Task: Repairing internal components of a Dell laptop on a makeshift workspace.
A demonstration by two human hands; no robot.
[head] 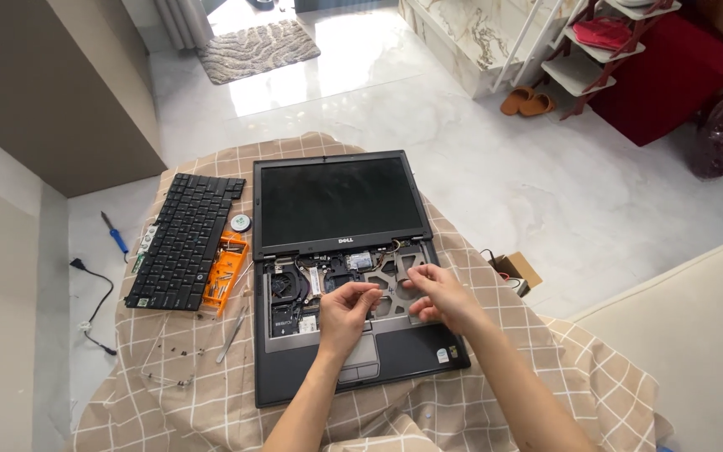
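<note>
A: Left to right, what's on the checked cloth (495,393)?

B: Blue screwdriver (115,233) on the floor at 9 o'clock. On the cloth: detached black keyboard (184,241), small green stickers beside its left edge. Orange parts tray (227,272) touching its right side, round white-rimmed tin (239,223) just above it, tweezers (232,337) below.

A: The laptop?

B: Open laptop (328,335) dead centre, screen dark, keyboard bay bare, fan (285,287) and boards exposed. Small square stickers on the palm rest at 5 o'clock. Small cardboard box (519,269) on the floor at 3 o'clock.

A: Hands?

B: Both over the bay's right half. Left hand (346,314) and right hand (443,297) near each other, not touching, fingers pinched at something too small to tell. Whether either actually grips anything, can't tell.
</note>
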